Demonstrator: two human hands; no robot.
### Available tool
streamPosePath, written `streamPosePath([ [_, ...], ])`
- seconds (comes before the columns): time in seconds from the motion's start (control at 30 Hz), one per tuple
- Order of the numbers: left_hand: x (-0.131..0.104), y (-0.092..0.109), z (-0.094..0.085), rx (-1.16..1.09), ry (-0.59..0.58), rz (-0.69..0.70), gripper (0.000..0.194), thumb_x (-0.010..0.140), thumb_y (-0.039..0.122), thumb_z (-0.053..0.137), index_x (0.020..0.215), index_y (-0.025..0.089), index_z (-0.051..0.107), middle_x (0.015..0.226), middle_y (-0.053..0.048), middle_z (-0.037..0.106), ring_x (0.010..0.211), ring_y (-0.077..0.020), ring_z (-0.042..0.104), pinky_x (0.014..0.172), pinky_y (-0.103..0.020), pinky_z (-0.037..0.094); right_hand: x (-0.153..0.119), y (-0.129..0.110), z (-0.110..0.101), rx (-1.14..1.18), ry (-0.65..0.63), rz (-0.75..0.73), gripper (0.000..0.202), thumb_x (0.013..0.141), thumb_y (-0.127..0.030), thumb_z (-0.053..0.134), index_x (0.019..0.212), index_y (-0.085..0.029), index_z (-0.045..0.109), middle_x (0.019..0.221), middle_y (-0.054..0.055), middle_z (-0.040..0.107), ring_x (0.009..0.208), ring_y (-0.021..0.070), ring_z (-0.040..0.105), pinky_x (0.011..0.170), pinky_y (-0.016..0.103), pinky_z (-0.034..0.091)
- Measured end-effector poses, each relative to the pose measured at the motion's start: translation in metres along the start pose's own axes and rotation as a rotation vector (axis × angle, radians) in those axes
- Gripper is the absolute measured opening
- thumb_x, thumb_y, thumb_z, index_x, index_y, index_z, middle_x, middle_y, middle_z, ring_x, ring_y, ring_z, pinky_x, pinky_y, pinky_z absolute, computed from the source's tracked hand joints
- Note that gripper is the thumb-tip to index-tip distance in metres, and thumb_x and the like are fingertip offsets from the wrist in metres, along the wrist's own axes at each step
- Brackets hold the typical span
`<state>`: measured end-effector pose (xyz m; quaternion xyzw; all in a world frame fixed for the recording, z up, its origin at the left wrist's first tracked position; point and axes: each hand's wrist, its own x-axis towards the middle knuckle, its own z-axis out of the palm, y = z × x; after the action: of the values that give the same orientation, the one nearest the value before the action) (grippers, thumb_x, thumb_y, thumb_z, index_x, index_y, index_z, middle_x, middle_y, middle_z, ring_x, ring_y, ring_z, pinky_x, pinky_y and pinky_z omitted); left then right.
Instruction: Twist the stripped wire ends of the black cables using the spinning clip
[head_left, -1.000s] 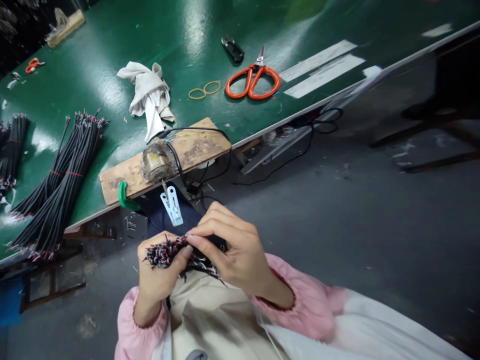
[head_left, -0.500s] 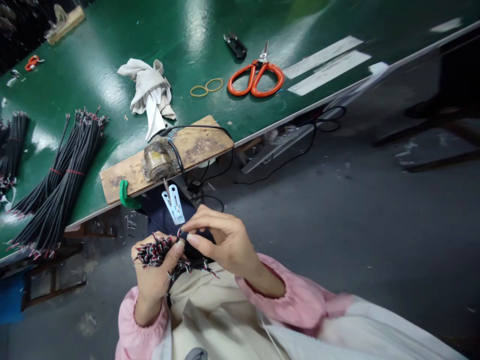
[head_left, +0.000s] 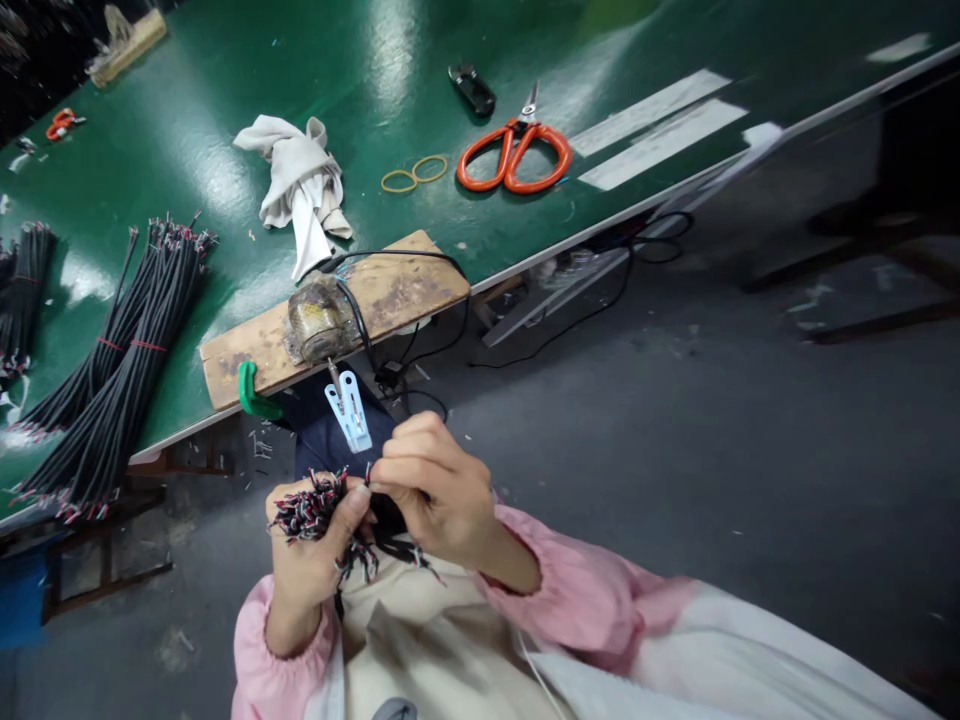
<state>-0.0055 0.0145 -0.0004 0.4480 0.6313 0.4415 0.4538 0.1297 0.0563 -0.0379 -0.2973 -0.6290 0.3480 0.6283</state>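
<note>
My left hand [head_left: 307, 545] is wrapped round a bundle of black cables [head_left: 309, 508], whose stripped ends show red, white and black wires. One cable end [head_left: 367, 474] stands apart from the bundle, by my left thumb. My right hand [head_left: 435, 490] pinches at this cable end with thumb and forefinger, its other fingers curled. More cable ends hang below, between the hands and the apron. Just beyond my fingers a light blue clothes peg [head_left: 349, 412] sits on the shaft of a small motor [head_left: 315, 322], which is fixed to a wooden board [head_left: 397, 285].
A green clamp [head_left: 255, 392] grips the board at the table's edge. On the green table [head_left: 225, 60] lie cable bundles [head_left: 127, 370], a white cloth [head_left: 296, 180], rubber bands [head_left: 414, 174], orange-handled scissors [head_left: 514, 160] and black nippers [head_left: 472, 90]. A black cord loops below the edge.
My right hand's fingers have curled in and closed more tightly at the cable end. My left hand holds the bundle in nearly the same place.
</note>
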Motion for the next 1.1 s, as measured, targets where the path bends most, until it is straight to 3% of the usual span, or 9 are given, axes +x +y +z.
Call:
streamPosePath([
  [0.07,0.004,0.006,-0.001,-0.04,-0.067,0.002,0.025,0.074,0.039,0.083,0.06,0.019,0.075,0.051,0.0,0.067,0.044,-0.0141,0.061,0.046,-0.024,0.051,0.001,0.004,-0.003,0.283,-0.129,0.178,0.031,0.096,-0.041,0.06,0.073,-0.021,0.064,0.068,0.002,0.059,0.068,0.0166,0.054,0.065,0.033,0.047],
  [0.17,0.009,0.012,0.0,-0.037,-0.088,0.049,0.021,0.067,0.035,0.087,0.058,0.02,0.076,0.055,-0.001,0.07,0.048,-0.0151,0.063,0.048,-0.024,0.052,0.002,0.011,-0.004,0.705,-0.282,0.592,0.044,0.085,-0.058,0.069,0.07,-0.018,0.06,0.067,-0.002,0.051,0.06,0.0119,0.047,0.057,0.027,0.04],
  [0.23,0.009,0.012,0.0,-0.02,-0.043,0.069,0.016,0.068,0.03,0.087,0.059,0.021,0.077,0.057,-0.001,0.071,0.052,-0.0152,0.064,0.051,-0.024,0.052,0.006,0.017,-0.003,0.815,-0.274,0.795,0.048,0.075,-0.061,0.078,0.069,-0.017,0.06,0.065,-0.003,0.05,0.057,0.0097,0.044,0.054,0.025,0.036],
  [0.3,0.008,0.009,0.0,-0.017,-0.01,0.091,0.01,0.068,0.023,0.086,0.062,0.022,0.078,0.06,0.0,0.072,0.055,-0.0147,0.065,0.054,-0.023,0.053,0.013,0.023,-0.001,0.8,-0.181,0.886,0.048,0.066,-0.059,0.085,0.067,-0.016,0.062,0.062,-0.004,0.05,0.056,0.0086,0.042,0.054,0.024,0.034],
  [0.4,0.006,0.004,-0.002,-0.022,0.034,0.141,0.01,0.067,0.019,0.087,0.063,0.024,0.079,0.06,0.001,0.072,0.055,-0.0137,0.065,0.054,-0.022,0.052,0.032,0.028,0.003,0.758,-0.118,0.897,0.052,0.061,-0.063,0.085,0.065,-0.016,0.065,0.059,-0.004,0.052,0.056,0.0083,0.043,0.052,0.023,0.034],
  [0.57,0.01,0.0,-0.005,0.0,0.1,0.153,0.01,0.067,0.025,0.087,0.063,0.023,0.078,0.061,0.001,0.071,0.055,-0.0149,0.066,0.055,-0.024,0.054,0.053,0.025,0.012,0.85,-0.235,0.932,0.056,0.063,-0.069,0.08,0.064,-0.015,0.068,0.055,-0.003,0.054,0.05,0.0075,0.044,0.046,0.022,0.035],
  [0.93,0.018,0.005,0.0,0.012,0.054,0.093,0.013,0.072,0.028,0.083,0.063,0.021,0.078,0.062,-0.001,0.071,0.057,-0.0163,0.065,0.056,-0.025,0.053,0.047,0.023,0.017,1.012,-0.227,0.97,0.052,0.07,-0.066,0.079,0.067,-0.014,0.07,0.062,0.0,0.062,0.054,0.0088,0.052,0.052,0.023,0.045],
  [1.1,0.016,0.007,-0.001,0.021,0.052,0.097,0.013,0.073,0.025,0.082,0.062,0.021,0.077,0.062,-0.001,0.071,0.056,-0.0154,0.064,0.055,-0.025,0.052,0.034,0.034,0.017,1.033,-0.086,1.073,0.054,0.067,-0.068,0.079,0.062,-0.015,0.069,0.058,0.001,0.063,0.055,0.0095,0.053,0.053,0.022,0.042],
])
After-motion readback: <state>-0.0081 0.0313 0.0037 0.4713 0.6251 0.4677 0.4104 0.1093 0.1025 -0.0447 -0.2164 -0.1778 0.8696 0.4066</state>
